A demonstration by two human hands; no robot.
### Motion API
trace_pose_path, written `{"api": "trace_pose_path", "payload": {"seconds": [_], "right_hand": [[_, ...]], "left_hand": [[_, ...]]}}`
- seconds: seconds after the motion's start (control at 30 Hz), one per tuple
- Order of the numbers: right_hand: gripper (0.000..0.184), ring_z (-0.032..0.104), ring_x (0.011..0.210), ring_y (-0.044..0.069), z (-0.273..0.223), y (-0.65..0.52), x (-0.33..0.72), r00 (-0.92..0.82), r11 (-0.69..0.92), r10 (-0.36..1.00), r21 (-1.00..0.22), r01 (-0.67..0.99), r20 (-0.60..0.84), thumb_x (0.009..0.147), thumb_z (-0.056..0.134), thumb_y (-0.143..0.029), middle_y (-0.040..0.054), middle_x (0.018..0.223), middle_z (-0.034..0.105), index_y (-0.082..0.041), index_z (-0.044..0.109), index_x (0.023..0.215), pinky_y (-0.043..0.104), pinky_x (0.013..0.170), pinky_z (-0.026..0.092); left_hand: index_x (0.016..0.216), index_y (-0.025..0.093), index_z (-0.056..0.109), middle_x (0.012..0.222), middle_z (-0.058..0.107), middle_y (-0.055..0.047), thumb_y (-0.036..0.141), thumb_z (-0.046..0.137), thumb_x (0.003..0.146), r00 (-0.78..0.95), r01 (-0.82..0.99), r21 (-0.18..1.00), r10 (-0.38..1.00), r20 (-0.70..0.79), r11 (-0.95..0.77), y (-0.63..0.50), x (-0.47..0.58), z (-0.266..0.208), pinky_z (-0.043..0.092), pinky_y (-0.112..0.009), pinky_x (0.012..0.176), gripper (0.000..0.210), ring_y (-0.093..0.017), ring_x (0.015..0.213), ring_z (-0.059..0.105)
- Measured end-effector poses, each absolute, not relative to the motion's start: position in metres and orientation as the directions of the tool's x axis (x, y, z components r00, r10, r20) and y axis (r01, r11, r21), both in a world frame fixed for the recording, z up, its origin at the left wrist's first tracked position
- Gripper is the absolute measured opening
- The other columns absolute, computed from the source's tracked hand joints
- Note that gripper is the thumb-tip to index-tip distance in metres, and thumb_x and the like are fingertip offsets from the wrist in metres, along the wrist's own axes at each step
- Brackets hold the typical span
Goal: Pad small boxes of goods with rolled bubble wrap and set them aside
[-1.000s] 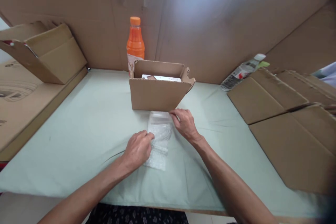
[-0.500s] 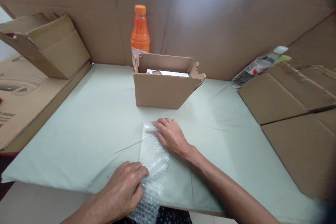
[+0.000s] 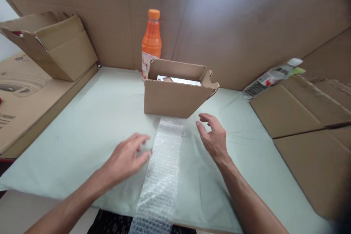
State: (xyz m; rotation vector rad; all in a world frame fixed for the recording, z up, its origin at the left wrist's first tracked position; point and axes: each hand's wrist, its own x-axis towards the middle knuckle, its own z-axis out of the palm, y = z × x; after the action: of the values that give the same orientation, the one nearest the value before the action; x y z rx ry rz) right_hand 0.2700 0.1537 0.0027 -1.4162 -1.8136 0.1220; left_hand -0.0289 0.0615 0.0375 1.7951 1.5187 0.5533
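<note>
A long strip of bubble wrap lies flat on the pale green cloth, its far end close to the front of a cardboard box and its near end hanging over the table edge. To the left of the strip, my left hand hovers with thumb and fingers apart, holding nothing. My right hand is on the other side, fingers curved and spread, also with nothing in it. The open cardboard box stands upright beyond the strip, with a white printed item showing inside.
Behind the box stands an orange drink bottle. At the left, an open carton rests on a flat printed box. Cardboard boxes are at the right, with a clear plastic bottle leaning there. A cardboard wall rises behind.
Both hands have let go of the bubble wrap and moved apart to either side. The strip now reaches further forward, up to the box, and lies flatter.
</note>
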Motion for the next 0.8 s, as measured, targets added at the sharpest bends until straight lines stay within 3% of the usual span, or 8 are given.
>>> {"api": "trace_pose_path", "payload": {"seconds": [0.1, 0.17, 0.3, 0.43, 0.6, 0.7, 0.8], "right_hand": [[0.047, 0.07, 0.088, 0.023, 0.001, 0.165, 0.28, 0.101, 0.186, 0.94, -0.736, 0.651, 0.327, 0.085, 0.062, -0.038, 0.0155, 0.126, 0.066, -0.018, 0.057, 0.128, 0.038, 0.071, 0.056], [0.059, 0.069, 0.082, 0.021, 0.0, 0.176, 0.276, 0.078, 0.142, 0.972, -0.815, 0.562, 0.223, 0.082, 0.064, -0.041, 0.0173, 0.134, 0.062, -0.018, 0.052, 0.134, 0.037, 0.067, 0.056], [0.056, 0.066, 0.075, 0.019, -0.005, 0.205, 0.262, 0.007, 0.169, 0.981, -0.874, 0.456, 0.194, 0.084, 0.06, -0.043, 0.0127, 0.123, 0.066, -0.018, 0.051, 0.133, 0.037, 0.066, 0.057], [0.053, 0.066, 0.076, 0.02, -0.009, 0.237, 0.262, 0.044, 0.176, 0.975, -0.878, 0.445, 0.217, 0.086, 0.056, -0.045, 0.0123, 0.116, 0.068, -0.016, 0.052, 0.13, 0.038, 0.068, 0.057], [0.064, 0.068, 0.089, 0.022, -0.008, 0.236, 0.273, 0.086, 0.166, 0.97, -0.875, 0.454, 0.229, 0.086, 0.057, -0.043, 0.0185, 0.138, 0.057, -0.016, 0.044, 0.143, 0.039, 0.077, 0.057], [0.056, 0.067, 0.099, 0.024, -0.01, 0.204, 0.278, -0.006, 0.212, 0.968, -0.809, 0.549, 0.25, 0.09, 0.055, -0.041, 0.0159, 0.135, 0.061, -0.019, 0.048, 0.141, 0.041, 0.083, 0.055], [0.038, 0.064, 0.112, 0.029, -0.014, 0.172, 0.271, -0.258, 0.365, 0.93, -0.596, 0.715, 0.261, 0.089, 0.061, -0.041, 0.0119, 0.124, 0.069, -0.021, 0.064, 0.122, 0.047, 0.092, 0.05]], "left_hand": [[0.142, 0.017, 0.046, 0.132, 0.058, -0.016, 0.033, 0.061, 0.081, -0.083, 0.509, 0.86, 0.997, -0.005, 0.046, 0.11, -0.023, 0.03, 0.053, -0.038, 0.076, 0.065, -0.02, 0.087, 0.065], [0.145, 0.017, 0.041, 0.14, 0.053, -0.018, 0.029, 0.064, 0.078, -0.185, 0.353, 0.934, 0.983, 0.011, 0.056, 0.138, -0.013, 0.026, 0.055, -0.038, 0.078, 0.072, -0.021, 0.091, 0.066], [0.137, 0.016, 0.044, 0.128, 0.057, -0.013, 0.027, 0.064, 0.075, -0.212, 0.235, 0.972, 0.975, 0.06, -0.008, 0.173, 0.014, 0.018, 0.056, -0.037, 0.085, 0.066, -0.018, 0.089, 0.067], [0.135, 0.015, 0.045, 0.126, 0.058, -0.013, 0.023, 0.065, 0.072, -0.22, 0.194, 0.98, 0.971, 0.089, -0.046, 0.199, 0.03, 0.008, 0.057, -0.036, 0.088, 0.067, -0.019, 0.093, 0.068], [0.151, 0.013, 0.023, 0.152, 0.038, -0.024, 0.023, 0.062, 0.077, -0.255, 0.168, 0.985, 0.963, 0.085, -0.042, 0.21, 0.024, 0.0, 0.052, -0.042, 0.101, 0.085, -0.027, 0.122, 0.062], [0.145, 0.017, 0.04, 0.15, 0.044, -0.019, 0.022, 0.063, 0.08, -0.187, 0.31, 0.946, 0.969, 0.159, -0.095, 0.175, 0.013, -0.005, 0.046, -0.048, 0.109, 0.07, -0.03, 0.132, 0.053], [0.125, 0.021, 0.061, 0.135, 0.059, -0.012, 0.018, 0.058, 0.085, 0.079, 0.592, 0.752, 0.949, 0.305, -0.291, 0.118, 0.009, -0.011, 0.044, -0.053, 0.11, 0.04, -0.03, 0.13, 0.053]]}}
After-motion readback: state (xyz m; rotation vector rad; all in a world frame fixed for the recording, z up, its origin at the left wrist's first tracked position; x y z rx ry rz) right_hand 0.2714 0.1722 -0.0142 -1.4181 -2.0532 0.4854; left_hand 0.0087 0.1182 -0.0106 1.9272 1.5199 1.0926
